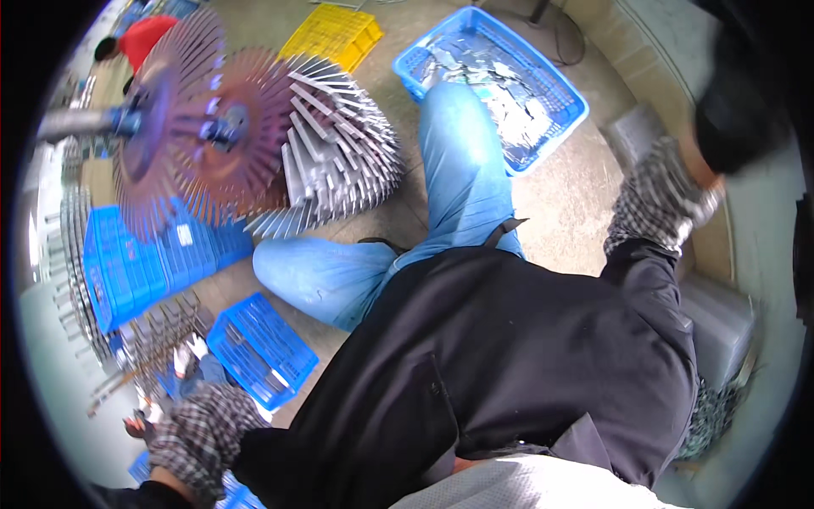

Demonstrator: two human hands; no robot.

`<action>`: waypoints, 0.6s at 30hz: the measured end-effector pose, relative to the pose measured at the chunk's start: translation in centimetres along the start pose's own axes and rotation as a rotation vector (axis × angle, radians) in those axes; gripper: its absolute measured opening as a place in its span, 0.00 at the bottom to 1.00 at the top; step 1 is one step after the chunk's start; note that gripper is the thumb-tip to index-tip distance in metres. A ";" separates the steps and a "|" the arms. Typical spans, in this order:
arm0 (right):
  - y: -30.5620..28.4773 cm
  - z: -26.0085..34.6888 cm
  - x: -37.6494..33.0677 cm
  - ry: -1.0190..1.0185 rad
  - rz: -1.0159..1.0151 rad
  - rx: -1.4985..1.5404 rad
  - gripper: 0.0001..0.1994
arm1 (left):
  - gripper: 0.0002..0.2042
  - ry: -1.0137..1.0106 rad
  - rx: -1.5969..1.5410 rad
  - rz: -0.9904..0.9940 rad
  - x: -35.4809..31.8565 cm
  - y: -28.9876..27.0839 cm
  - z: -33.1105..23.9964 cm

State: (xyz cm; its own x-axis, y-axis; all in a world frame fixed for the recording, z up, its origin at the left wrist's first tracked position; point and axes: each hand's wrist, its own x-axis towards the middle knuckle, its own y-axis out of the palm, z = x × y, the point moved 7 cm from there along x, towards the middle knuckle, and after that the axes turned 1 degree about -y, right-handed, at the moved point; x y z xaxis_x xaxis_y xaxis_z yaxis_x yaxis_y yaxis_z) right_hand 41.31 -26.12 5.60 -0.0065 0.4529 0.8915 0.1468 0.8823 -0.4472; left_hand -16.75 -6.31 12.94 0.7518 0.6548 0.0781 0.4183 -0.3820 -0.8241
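I look down at my own black jacket and blue-trousered legs. My right hand [702, 188] is raised at the right beyond a checked sleeve cover, blurred against a dark object [742, 102]; something pale and grey shows at the wrist. My left hand [140, 424] is low at the left past another checked sleeve cover, mostly hidden at the picture's rim, beside a bundle of thin metal rods [144, 356]. A round rack of radiating grey metal strips [331, 153] on a reddish-purple disc [212, 127] stands in front of my knees.
A blue crate with flat metal pieces [555, 110] lies beyond my right leg, a yellow crate [335, 34] behind it. More blue crates [127, 263] [259, 348] sit at the left. Grey metal blocks [721, 314] are on my right. A person in red [144, 38] crouches far left.
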 end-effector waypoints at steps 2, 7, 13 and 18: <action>-2.9 -2.2 -2.1 0.017 0.015 -0.086 0.23 | 0.19 0.044 -0.017 0.040 2.9 0.6 -0.3; 20.1 -10.2 -27.1 1.062 1.028 0.054 0.28 | 0.20 0.117 -0.058 0.094 8.0 2.6 -0.7; 26.8 -4.5 -48.4 1.046 1.319 0.023 0.33 | 0.22 -0.157 -0.453 0.538 5.9 21.9 7.7; 29.3 0.7 -43.5 0.857 1.302 -0.167 0.27 | 0.20 -0.289 -0.392 0.550 5.0 27.3 8.3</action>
State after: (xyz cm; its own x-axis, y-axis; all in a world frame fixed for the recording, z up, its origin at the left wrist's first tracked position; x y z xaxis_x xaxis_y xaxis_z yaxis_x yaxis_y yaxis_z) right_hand 45.25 -19.83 -46.31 0.7414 0.6067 -0.2867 -0.2924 -0.0924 -0.9518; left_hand -5.85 -8.06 -13.87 0.7640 0.4264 -0.4842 0.2118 -0.8746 -0.4361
